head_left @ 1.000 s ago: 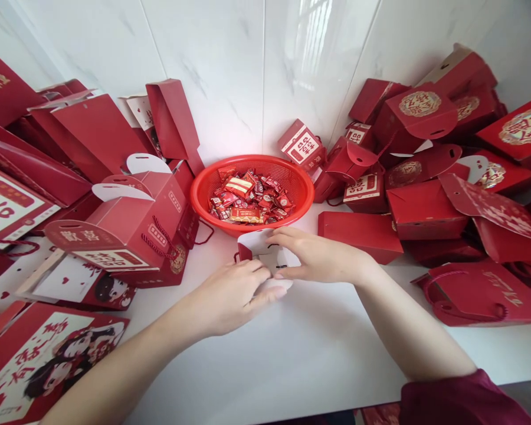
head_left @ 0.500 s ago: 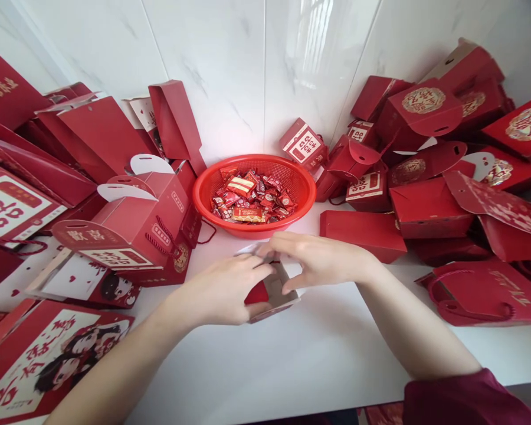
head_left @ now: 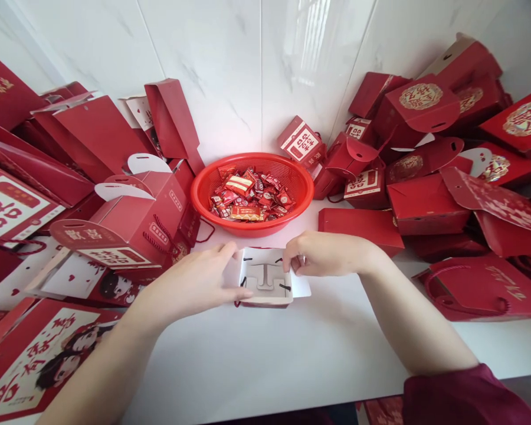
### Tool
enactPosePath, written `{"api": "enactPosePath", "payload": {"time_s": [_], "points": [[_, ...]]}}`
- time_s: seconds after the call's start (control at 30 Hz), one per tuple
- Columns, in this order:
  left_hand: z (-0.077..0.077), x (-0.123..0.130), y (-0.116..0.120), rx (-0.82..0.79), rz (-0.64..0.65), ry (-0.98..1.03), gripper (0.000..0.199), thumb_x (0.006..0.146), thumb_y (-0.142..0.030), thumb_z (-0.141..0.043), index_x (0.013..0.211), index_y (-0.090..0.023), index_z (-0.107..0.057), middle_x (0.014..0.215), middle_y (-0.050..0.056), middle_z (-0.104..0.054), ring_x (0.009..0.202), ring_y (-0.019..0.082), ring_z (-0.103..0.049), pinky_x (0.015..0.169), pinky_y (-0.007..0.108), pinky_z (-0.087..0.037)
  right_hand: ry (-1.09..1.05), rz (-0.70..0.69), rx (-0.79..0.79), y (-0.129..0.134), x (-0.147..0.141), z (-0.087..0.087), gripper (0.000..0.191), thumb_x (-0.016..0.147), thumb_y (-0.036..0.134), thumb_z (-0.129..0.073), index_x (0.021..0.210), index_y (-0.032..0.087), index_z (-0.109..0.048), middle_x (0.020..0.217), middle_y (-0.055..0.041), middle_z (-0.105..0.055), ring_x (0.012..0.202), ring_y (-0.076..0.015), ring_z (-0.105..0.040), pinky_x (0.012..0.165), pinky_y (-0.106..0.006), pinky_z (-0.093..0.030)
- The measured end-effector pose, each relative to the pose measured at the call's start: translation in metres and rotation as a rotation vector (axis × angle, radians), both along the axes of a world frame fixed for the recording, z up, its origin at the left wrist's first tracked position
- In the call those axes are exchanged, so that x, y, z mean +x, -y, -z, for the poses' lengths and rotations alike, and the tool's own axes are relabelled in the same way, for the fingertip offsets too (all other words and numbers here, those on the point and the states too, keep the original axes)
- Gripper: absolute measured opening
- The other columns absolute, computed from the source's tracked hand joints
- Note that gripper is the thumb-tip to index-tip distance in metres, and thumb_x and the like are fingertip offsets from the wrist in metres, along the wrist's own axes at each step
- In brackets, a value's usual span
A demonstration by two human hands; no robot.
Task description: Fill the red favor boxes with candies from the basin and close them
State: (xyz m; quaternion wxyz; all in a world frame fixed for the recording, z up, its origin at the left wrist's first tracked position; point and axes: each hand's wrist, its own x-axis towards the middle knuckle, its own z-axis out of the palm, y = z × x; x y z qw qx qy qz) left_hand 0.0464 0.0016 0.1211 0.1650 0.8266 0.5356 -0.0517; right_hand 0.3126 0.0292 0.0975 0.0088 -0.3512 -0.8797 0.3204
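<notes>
A small open box (head_left: 265,273) lies on the white table, its white inside facing up, with black cord ends in its corners and a folded tab at its bottom. My left hand (head_left: 199,277) grips the box's left side, thumb along the near left corner and fingers at the far left. At the right edge, my right hand (head_left: 312,254) has its fingers curled against the rim, beside a white flap (head_left: 301,285) that sticks out. A red plastic basket (head_left: 252,227) behind the box holds wrapped candies (head_left: 250,195).
Red gift boxes (head_left: 128,227) and bags (head_left: 101,136) crowd the left side. More red boxes (head_left: 429,203) are piled on the right, one lying flat (head_left: 360,228) near my right hand. A tiled wall (head_left: 221,71) stands behind the basket.
The box's inside has come into view, with its cords and tab showing. My left hand has moved left to the box's side, and my right fingers have drawn out to its right edge.
</notes>
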Motion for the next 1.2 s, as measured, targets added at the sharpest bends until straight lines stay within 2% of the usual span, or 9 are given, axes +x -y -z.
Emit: {"api": "enactPosePath", "payload": {"time_s": [0.13, 0.23, 0.47, 0.53, 0.63, 0.73, 0.9, 1.03, 1.2], "points": [[0.004, 0.004, 0.002, -0.031, 0.007, -0.053, 0.066, 0.071, -0.077, -0.058, 0.107, -0.023, -0.064, 0.096, 0.009, -0.072, 0.088, 0.034, -0.068, 0.064, 0.034, -0.044, -0.026, 0.0, 0.091, -0.005, -0.006, 0.003, 0.02, 0.078, 0.006, -0.06, 0.085, 0.018, -0.074, 0.082, -0.0016, -0.071, 0.069, -0.0134, -0.062, 0.06, -0.022, -0.042], [0.008, 0.011, 0.005, -0.057, 0.057, 0.009, 0.068, 0.068, -0.076, -0.061, 0.116, -0.027, -0.064, 0.101, 0.006, -0.074, 0.091, 0.032, -0.069, 0.071, 0.034, -0.046, -0.049, -0.01, 0.115, -0.006, -0.008, 0.003, 0.016, 0.079, 0.006, -0.062, 0.083, 0.017, -0.073, 0.08, -0.0013, -0.071, 0.067, -0.0123, -0.061, 0.059, -0.022, -0.042], [0.027, 0.022, 0.004, -0.189, -0.01, 0.068, 0.071, 0.063, -0.075, -0.066, 0.12, -0.033, -0.064, 0.113, 0.003, -0.072, 0.101, 0.031, -0.068, 0.08, 0.035, -0.049, 0.017, 0.067, 0.086, 0.0, -0.014, 0.0, 0.021, 0.076, 0.003, -0.058, 0.086, 0.016, -0.072, 0.086, -0.0038, -0.071, 0.074, -0.0146, -0.063, 0.063, -0.022, -0.044], [0.026, 0.022, 0.005, -0.183, -0.025, 0.069, 0.077, 0.067, -0.071, -0.067, 0.132, -0.031, -0.056, 0.12, 0.006, -0.07, 0.105, 0.032, -0.068, 0.08, 0.034, -0.049, 0.02, 0.05, 0.083, 0.0, -0.013, 0.0, 0.021, 0.075, 0.002, -0.058, 0.084, 0.015, -0.071, 0.085, -0.0042, -0.071, 0.073, -0.0145, -0.062, 0.063, -0.022, -0.044], [0.022, 0.023, 0.012, -0.129, -0.077, 0.044, 0.092, 0.078, -0.062, -0.062, 0.152, -0.022, -0.025, 0.126, 0.014, -0.066, 0.105, 0.034, -0.068, 0.073, 0.032, -0.049, 0.021, 0.033, 0.082, -0.001, -0.011, 0.0, 0.018, 0.075, 0.003, -0.058, 0.082, 0.015, -0.07, 0.083, -0.0042, -0.07, 0.073, -0.0147, -0.06, 0.062, -0.022, -0.044], [0.017, 0.025, 0.022, -0.058, -0.026, 0.052, 0.09, 0.087, -0.048, -0.059, 0.155, -0.021, -0.007, 0.127, 0.017, -0.065, 0.104, 0.033, -0.07, 0.07, 0.03, -0.048, 0.018, 0.03, 0.081, -0.002, -0.009, 0.0, 0.017, 0.076, 0.004, -0.058, 0.083, 0.015, -0.07, 0.082, -0.0046, -0.07, 0.073, -0.0154, -0.061, 0.061, -0.023, -0.043], [0.013, 0.028, 0.031, 0.059, 0.01, 0.068, 0.067, 0.085, -0.04, -0.065, 0.141, -0.023, -0.032, 0.114, 0.012, -0.068, 0.092, 0.034, -0.072, 0.062, 0.033, -0.048, 0.002, 0.008, 0.063, -0.002, -0.006, 0.0, 0.018, 0.076, 0.004, -0.057, 0.08, 0.016, -0.069, 0.081, -0.0043, -0.07, 0.072, -0.0156, -0.061, 0.061, -0.023, -0.044], [0.018, 0.029, 0.028, 0.116, 0.078, 0.03, 0.061, 0.076, -0.057, -0.07, 0.12, -0.019, -0.052, 0.139, 0.016, -0.052, 0.088, 0.033, -0.071, 0.065, 0.038, -0.05, -0.02, -0.019, 0.046, -0.002, -0.003, 0.0, 0.022, 0.077, 0.003, -0.055, 0.085, 0.017, -0.071, 0.084, -0.004, -0.071, 0.074, -0.0158, -0.062, 0.066, -0.025, -0.046], [0.027, 0.031, 0.024, -0.023, 0.283, 0.022, 0.047, 0.085, -0.062, -0.058, 0.103, -0.019, -0.068, 0.098, 0.009, -0.072, 0.092, 0.033, -0.068, 0.079, 0.041, -0.049, -0.147, -0.02, 0.087, 0.001, 0.001, -0.006, 0.039, 0.081, 0.002, -0.051, 0.11, 0.019, -0.07, 0.1, -0.0046, -0.072, 0.082, -0.0159, -0.065, 0.073, -0.026, -0.049]]}}
